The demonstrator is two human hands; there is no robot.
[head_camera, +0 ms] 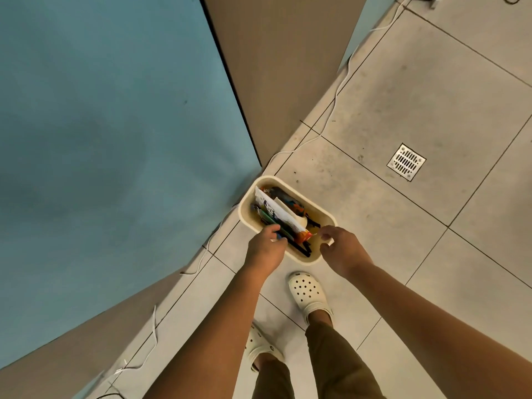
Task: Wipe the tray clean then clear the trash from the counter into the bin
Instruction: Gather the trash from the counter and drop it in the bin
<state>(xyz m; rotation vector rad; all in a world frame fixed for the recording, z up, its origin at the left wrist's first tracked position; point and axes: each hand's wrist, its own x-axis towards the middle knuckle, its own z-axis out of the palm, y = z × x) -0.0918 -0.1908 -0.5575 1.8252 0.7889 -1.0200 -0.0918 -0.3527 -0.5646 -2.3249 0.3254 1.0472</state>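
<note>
left hand (pixel 266 246) seemingly pinching wrappers (pixel 283 216) in bin (pixel 328 217), right hand (pixel 341 249) loosely curled

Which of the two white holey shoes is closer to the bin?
The cream perforated clog further up, below the right hand. It sits nearest the cream plastic bin; the other clog is lower down.
</note>
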